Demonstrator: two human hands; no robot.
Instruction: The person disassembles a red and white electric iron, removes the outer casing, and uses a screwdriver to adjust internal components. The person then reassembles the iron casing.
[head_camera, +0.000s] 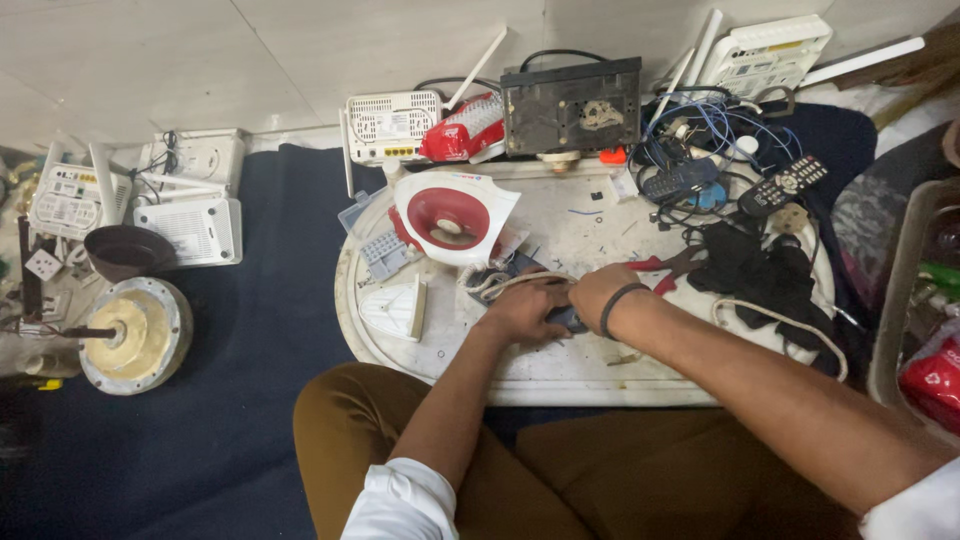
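Both my left hand (525, 312) and right hand (597, 293) are clamped on this small dark part (566, 319) at the cluttered counter's (520, 375) front edge, so one slip probably drags the white cord (500, 283) and tips the iron (452, 217).

A red-and-white iron housing (455, 215) lies open on the white oval bench (560, 375). Behind it stands a dark metal chassis (571, 105), flanked by white routers (392, 125). Two remote controls (783, 184) rest at the right beside tangled blue wires (700, 120). A round motor part (133, 335) sits on the dark floor mat (250, 330).
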